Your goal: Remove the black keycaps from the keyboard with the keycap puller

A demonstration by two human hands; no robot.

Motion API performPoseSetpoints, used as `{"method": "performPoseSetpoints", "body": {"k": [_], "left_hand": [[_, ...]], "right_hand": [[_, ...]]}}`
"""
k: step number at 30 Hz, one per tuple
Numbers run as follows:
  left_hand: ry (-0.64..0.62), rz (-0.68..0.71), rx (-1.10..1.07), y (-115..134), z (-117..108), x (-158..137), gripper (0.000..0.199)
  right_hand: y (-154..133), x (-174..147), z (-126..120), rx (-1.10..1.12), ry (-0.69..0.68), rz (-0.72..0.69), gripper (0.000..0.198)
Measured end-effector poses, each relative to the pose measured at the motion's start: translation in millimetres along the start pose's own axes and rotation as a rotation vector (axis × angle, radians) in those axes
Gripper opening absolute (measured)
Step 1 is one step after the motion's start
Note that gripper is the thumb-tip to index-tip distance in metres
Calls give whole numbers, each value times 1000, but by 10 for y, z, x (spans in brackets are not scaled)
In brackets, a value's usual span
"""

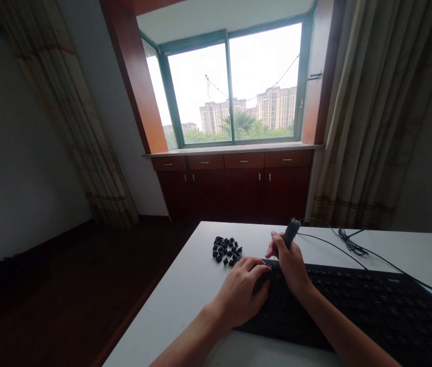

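A black keyboard (pixel 338 300) lies at a slant on the white table, stretching to the right edge of the view. My left hand (pixel 242 290) grips its far left end, with fingers curled over the top and the thumb in front. Just right of it, my right hand (pixel 290 262) is closed around a dark grey handheld tool (pixel 291 233), held tilted with small metallic bits at its upper end. The tool's lower end sits low over the keyboard's back left keys, mostly hidden by my fingers. Loose black keycaps (pixel 225 250) lie in a pile beyond my left hand.
The white table (pixel 170 311) has its left edge beside my left forearm. Black cables (pixel 349 244) run in a loose coil behind the keyboard. Wooden cabinets (pixel 235 191) stand under a window (pixel 265 66), with curtains (pixel 369 117) at both sides.
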State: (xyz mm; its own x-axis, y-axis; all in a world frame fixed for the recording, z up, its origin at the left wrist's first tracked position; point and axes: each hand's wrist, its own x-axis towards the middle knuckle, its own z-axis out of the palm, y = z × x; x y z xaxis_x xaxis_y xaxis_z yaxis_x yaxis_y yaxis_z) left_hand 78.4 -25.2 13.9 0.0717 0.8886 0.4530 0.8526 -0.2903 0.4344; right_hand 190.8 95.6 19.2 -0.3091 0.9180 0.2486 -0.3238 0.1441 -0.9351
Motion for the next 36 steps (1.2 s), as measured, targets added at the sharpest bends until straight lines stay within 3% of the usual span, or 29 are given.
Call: {"method": "performPoseSetpoints", "body": {"k": [4, 9, 15, 19, 27, 36], "left_hand": [[-1, 0, -8, 22, -15, 1, 31], [-14, -11, -7, 24, -5, -8, 30], [-14, -5, 6, 11, 8, -9, 30], [-5, -3, 10, 10, 4, -3, 31], [29, 21, -1, 0, 19, 9, 26], [-10, 77, 20, 95, 18, 16, 23]], "right_hand": [[-191, 52, -11, 33, -45, 61, 53], [-309, 61, -19, 92, -86, 4, 66], [-278, 74, -15, 290, -25, 196, 40], [-239, 107, -66, 305, -33, 228, 51], [-208, 48, -169, 289, -63, 265, 55], [-190, -58, -77, 271, 44, 308, 51]]}}
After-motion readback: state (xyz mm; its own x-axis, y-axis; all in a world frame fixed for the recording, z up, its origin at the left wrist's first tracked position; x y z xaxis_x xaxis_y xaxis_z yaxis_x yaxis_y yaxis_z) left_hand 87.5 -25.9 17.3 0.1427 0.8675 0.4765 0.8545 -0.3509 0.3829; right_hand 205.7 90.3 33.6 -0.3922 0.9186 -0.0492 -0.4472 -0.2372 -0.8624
